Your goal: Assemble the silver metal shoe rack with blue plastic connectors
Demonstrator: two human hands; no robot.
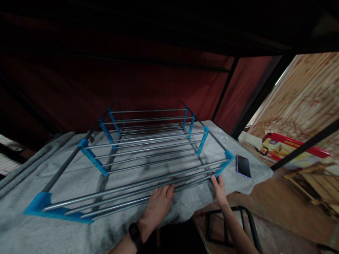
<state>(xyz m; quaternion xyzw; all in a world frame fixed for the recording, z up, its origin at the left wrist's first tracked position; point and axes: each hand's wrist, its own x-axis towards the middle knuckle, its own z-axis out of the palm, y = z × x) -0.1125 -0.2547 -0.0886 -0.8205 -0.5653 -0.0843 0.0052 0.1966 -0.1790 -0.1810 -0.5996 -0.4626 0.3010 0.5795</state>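
A rack of grey metal tubes [148,141] with blue plastic connectors [92,157] lies across a grey cloth-covered surface [169,164]. My left hand [159,201], with a black band on its wrist, rests against the lowest tubes at the near side, fingertips hidden behind or under them. At the near right corner, my right hand [218,188] touches the underside of a blue connector [224,163], thumb and fingers slightly apart. What its fingertips grip, if anything, is too small to tell.
A phone [243,166] lies on the cloth right of the rack. Dark posts [255,97] and a red cloth wall [148,84] surround the surface. A black metal chair frame [250,220], a red-yellow box [288,147] and a wooden crate [312,183] are at the right.
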